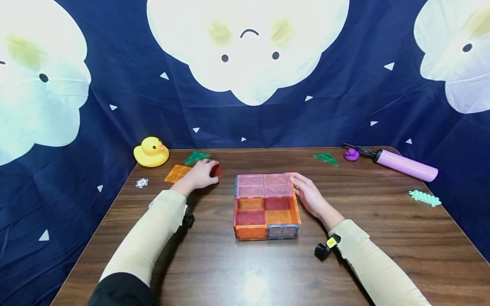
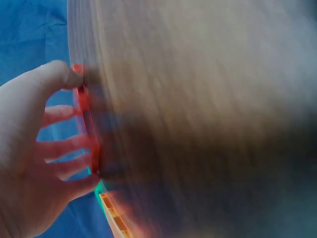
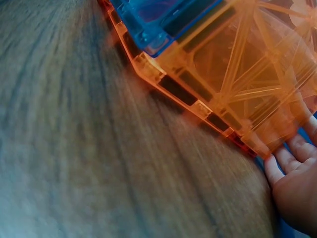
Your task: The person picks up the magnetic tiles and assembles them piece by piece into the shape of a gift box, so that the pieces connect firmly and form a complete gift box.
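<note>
A low box of see-through magnetic tiles [image 1: 266, 208] stands in the middle of the wooden table [image 1: 229, 272]. Two pink tiles [image 1: 263, 185] cover its far half; the near half is uncovered, showing orange and red floor tiles. My right hand [image 1: 308, 193] lies against the box's right wall with straight fingers [image 3: 297, 183] touching the orange wall tile [image 3: 237, 74]. To the left of the box, my left hand [image 1: 200, 174] pinches a red tile [image 1: 216, 171] on edge on the table; thumb and fingers [image 2: 29, 148] clamp the red tile [image 2: 88, 124].
An orange square tile [image 1: 178, 173], a green triangle [image 1: 196, 157], a yellow duck [image 1: 151, 151] and a poker chip [image 1: 141, 182] lie at the left. Another green triangle [image 1: 326, 158], a purple duck [image 1: 351, 154], a pink pump [image 1: 405, 165] and a green toy [image 1: 425, 198] lie at the right.
</note>
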The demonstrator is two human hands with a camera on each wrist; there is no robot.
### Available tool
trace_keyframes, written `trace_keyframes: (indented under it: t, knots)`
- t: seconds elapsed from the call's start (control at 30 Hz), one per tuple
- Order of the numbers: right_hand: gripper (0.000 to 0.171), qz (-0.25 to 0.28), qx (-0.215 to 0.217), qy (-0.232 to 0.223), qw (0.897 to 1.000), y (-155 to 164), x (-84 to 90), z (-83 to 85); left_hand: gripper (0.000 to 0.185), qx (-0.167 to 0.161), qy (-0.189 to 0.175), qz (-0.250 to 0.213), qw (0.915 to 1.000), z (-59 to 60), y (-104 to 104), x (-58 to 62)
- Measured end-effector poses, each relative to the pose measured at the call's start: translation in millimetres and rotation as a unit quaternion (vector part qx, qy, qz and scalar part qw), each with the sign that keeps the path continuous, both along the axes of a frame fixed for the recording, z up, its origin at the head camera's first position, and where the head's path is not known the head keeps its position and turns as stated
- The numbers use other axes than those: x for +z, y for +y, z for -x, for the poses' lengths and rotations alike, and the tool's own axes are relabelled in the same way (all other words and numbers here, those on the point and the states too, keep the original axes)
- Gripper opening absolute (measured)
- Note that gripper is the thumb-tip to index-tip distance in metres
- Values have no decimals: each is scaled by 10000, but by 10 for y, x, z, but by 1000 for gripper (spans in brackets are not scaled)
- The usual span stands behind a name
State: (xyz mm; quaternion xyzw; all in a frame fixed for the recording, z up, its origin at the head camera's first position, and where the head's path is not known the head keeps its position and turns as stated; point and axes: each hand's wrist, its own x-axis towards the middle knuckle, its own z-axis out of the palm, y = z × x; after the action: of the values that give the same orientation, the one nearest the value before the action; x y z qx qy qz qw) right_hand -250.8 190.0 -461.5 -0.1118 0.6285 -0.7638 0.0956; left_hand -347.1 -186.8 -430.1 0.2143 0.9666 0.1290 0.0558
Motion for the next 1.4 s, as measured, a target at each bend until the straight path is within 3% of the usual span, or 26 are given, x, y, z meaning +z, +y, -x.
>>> trace_keyframes:
  t: [0.17,0.3,0.6,0.77,0.87,1.0,1.1,1.3,1.4]
  knots:
    - [38,-32,42,5,10000,-1,12,-7,68,-54,251,-103,9996,-94,-33,38]
    - [39,-49,30,31,10000,5,11,-5,67,-128,523,-418,9977,-260,-14,100]
    - [39,-87,23,-25,10000,8,13,-3,62,-331,1269,-1165,9845,-884,216,393]
    - [40,-124,36,-19,9999,15,3,-1,61,-816,1800,-1576,9675,-1202,394,504]
    - [41,-133,55,-27,9999,13,8,1,60,-1095,1839,-1670,9624,-1400,521,539]
    - [41,-112,111,4,9999,-1,13,6,60,-1297,1617,-1659,9641,-1598,655,499]
    - [41,-103,142,25,9998,-8,9,6,61,-1445,1556,-1595,9641,-1684,727,439]
    - [41,-101,73,40,9999,7,-8,7,59,-1762,1724,-1564,9564,-1760,845,353]
    - [42,-102,64,29,9999,8,-7,7,58,-1753,1718,-1513,9575,-1768,875,317]
